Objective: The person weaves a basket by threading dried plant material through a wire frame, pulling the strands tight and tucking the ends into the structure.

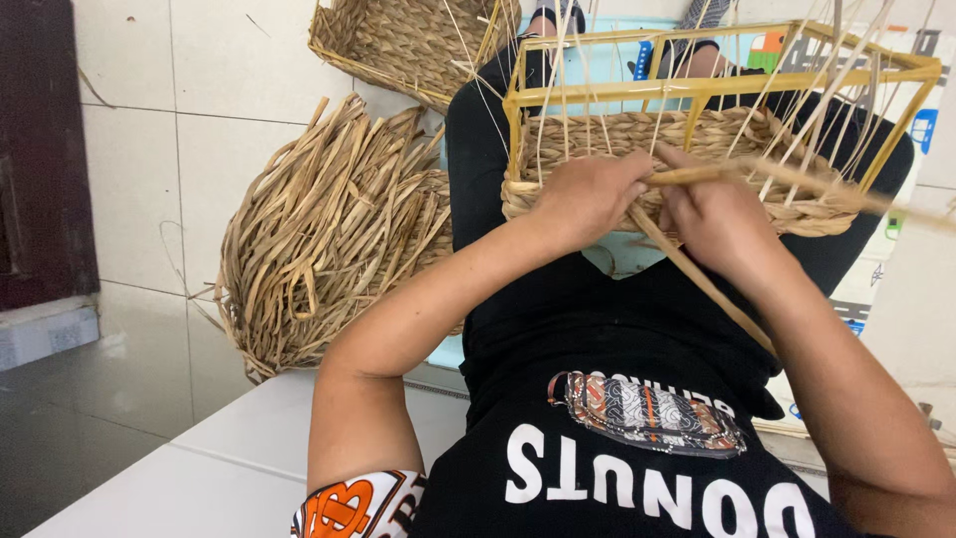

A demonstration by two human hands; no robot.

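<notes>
The half-woven basket (pixel 687 149) on its yellow wire frame (pixel 717 88) rests on the person's lap. The left hand (pixel 590 194) presses closed against the woven wall. The right hand (pixel 719 214) pinches a straw strand (pixel 697 274), apparently between thumb and fingers. A bundle of loose straw (pixel 329 234) lies on the tiled floor alongside.

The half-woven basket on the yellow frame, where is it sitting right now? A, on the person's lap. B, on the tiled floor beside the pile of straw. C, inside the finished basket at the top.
A: the half-woven basket rests on the person's black-clad legs, with the left hand and right hand working a straw strand at its near wall.
</notes>
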